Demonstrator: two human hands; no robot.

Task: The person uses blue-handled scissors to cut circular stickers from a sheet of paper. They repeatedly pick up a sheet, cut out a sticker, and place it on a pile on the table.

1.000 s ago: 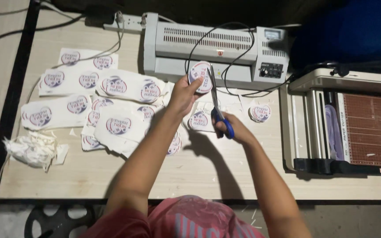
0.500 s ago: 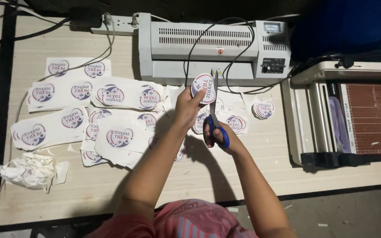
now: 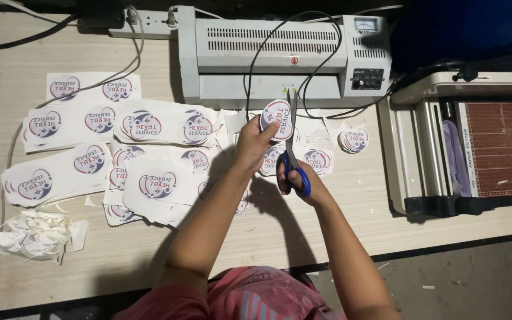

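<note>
Trimming is the step in hand: the left hand (image 3: 250,141) pinches a round sticker (image 3: 277,119) by its lower left edge and holds it up above the desk (image 3: 303,225), in front of the laminator (image 3: 280,56). The right hand (image 3: 303,178) is closed through the blue handles of the scissors (image 3: 292,148), whose blades point up and away and lie against the sticker's right edge. Whether the blades are parted or shut at the tip cannot be told; they overlap the sticker.

Uncut sheets (image 3: 161,127) printed with the same round design lie spread over the left of the desk, some overlapping. A small stack of cut rounds (image 3: 354,140) sits just right of the hands, and a heap of offcuts (image 3: 31,234) lies near the front left corner. A paper cutter (image 3: 475,148) stands at the right, well apart from the work. A black cord (image 3: 256,65) loops across the laminator behind the sticker.

Judgement: the outline looks largely cut, with the rim under final trimming. The next move calls for the left hand to turn the sticker into the blades while the scissors follow the printed edge, with fingertips kept off the cutting line.
</note>
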